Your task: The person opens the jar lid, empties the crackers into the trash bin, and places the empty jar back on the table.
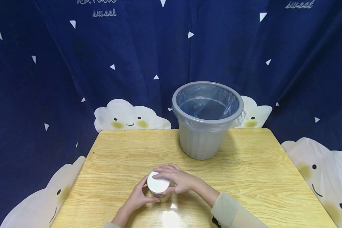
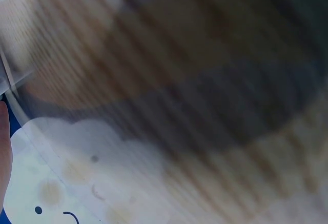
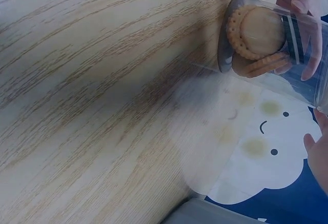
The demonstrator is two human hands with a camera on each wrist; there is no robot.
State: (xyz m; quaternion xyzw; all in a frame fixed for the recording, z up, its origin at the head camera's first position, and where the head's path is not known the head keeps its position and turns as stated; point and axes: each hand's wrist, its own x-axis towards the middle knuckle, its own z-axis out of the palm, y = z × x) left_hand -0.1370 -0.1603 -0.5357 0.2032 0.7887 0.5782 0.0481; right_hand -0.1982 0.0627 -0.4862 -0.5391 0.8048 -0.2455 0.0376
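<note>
A clear jar point(image 3: 307, 88) with a white lid point(image 1: 158, 182) stands on the near part of the wooden table. Round biscuits point(image 3: 262, 33) show through its wall near the bottom in the right wrist view. My left hand point(image 1: 138, 195) grips the jar's side, thumb in front and fingers behind. Over the lid, my right hand point(image 1: 181, 181) holds its rim between thumb and fingers, some fingers lying across the top. In the left wrist view only a sliver of a finger point(image 2: 4, 155) shows at the left edge; most of that view is blurred tabletop.
A grey bin point(image 1: 200, 139) lined with a clear plastic bag stands at the back of the wooden table point(image 1: 125, 152), right of the middle. Behind hangs a dark blue curtain point(image 1: 136, 47) with white triangles and smiling clouds.
</note>
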